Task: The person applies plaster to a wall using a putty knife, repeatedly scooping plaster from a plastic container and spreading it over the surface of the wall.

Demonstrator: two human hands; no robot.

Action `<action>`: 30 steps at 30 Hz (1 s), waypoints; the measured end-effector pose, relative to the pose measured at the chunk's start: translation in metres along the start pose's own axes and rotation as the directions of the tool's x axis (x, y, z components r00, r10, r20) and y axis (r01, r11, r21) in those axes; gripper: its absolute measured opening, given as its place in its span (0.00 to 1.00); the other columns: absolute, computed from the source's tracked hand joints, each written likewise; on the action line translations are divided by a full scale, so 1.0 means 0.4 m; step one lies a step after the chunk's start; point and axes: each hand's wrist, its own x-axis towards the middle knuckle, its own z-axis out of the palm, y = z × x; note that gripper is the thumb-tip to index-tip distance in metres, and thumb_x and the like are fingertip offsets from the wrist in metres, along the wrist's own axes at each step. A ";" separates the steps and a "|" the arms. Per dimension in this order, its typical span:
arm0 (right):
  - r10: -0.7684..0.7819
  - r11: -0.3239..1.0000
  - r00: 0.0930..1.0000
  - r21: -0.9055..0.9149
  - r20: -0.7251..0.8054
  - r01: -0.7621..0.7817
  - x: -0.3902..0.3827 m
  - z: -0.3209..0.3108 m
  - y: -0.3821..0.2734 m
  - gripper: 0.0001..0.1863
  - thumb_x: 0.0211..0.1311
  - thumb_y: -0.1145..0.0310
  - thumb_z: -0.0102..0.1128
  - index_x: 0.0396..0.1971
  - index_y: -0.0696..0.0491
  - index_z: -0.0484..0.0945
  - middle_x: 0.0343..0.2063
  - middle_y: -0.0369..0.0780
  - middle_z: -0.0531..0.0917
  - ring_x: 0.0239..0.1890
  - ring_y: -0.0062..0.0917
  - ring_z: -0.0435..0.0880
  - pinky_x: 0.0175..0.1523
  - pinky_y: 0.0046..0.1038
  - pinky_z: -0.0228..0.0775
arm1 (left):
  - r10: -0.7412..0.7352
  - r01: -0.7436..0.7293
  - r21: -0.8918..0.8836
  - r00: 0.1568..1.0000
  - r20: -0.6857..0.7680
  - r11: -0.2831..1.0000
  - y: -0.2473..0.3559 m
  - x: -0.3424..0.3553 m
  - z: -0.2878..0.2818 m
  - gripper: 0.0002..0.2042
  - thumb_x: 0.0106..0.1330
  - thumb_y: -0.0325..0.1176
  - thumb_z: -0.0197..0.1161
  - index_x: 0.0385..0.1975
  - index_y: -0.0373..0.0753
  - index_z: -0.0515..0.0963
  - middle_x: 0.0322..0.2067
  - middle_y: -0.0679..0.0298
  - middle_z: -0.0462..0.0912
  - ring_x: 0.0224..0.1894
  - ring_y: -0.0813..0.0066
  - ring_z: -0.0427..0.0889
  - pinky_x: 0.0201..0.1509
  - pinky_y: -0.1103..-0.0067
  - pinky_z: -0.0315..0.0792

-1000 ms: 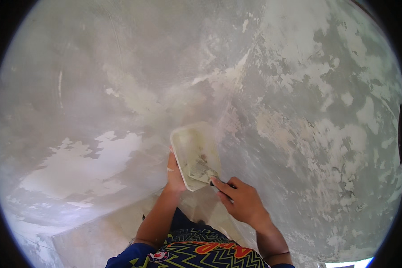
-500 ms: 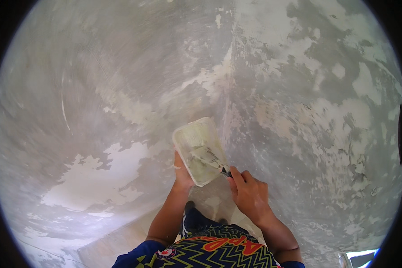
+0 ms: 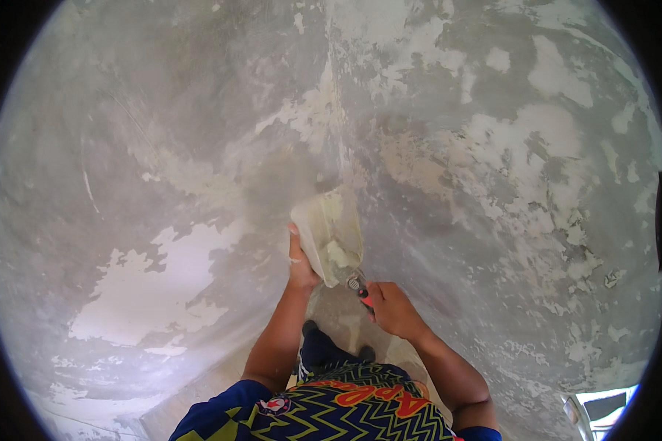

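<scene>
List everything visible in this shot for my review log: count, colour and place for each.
tray: 1, pale cream, picture centre, in the left hand
hand tool: 1, red-and-black handle, right hand, beside tray's near end
walls: 2, grey, meeting in a corner
patches: many, whitish, on both walls
floor: 1, beige, lower edge
bright shape: 1, mostly white, lower right, kind unclear
shirt: 1, navy with yellow-green and orange, lower centre
shoes: 2, dark, below tray
left hand: 1, bare, tray's left side
right hand: 1, bare, on handle
</scene>
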 end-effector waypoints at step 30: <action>-0.361 0.932 0.928 -0.072 -0.093 0.355 -0.046 -0.117 -0.159 0.13 0.64 0.74 0.68 0.48 0.60 0.81 0.34 0.48 0.86 0.33 0.37 0.86 0.43 0.30 0.77 | -0.001 0.117 -0.493 0.973 0.231 0.862 0.013 -0.128 0.055 0.31 0.77 0.58 0.44 0.69 0.41 0.69 0.61 0.53 0.79 0.60 0.50 0.81 0.63 0.49 0.76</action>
